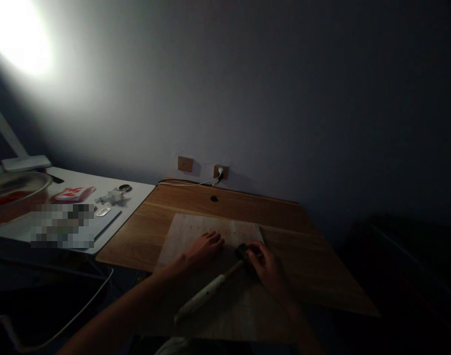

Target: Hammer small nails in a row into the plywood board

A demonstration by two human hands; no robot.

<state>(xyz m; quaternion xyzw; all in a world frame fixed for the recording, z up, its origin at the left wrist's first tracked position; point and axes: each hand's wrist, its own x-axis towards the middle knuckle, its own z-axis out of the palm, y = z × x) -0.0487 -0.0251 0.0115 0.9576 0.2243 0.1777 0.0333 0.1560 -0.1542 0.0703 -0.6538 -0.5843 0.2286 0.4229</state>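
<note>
A pale board [175, 239] lies on the wooden desk. Across it rests what looks like a hammer [203, 296], its handle wrapped in white and pointing toward the lower left. My right hand [267, 266] is closed around the dark head at the handle's far end. Left of that head, my left hand [205, 248] lies palm down on the board, fingers stretched forward and holding nothing that I can see. Small dark specks dot the board beyond my left fingertips. Dim light hides detail on the hammer head.
A white table [142, 190] adjoins the wooden desk [277, 209] on the left. It bears a lamp base [25, 162], a clear tub [44, 185], a red-and-white packet [73, 194] and crumpled plastic [114, 197]. A white cable [188, 184] runs to a wall socket [225, 171].
</note>
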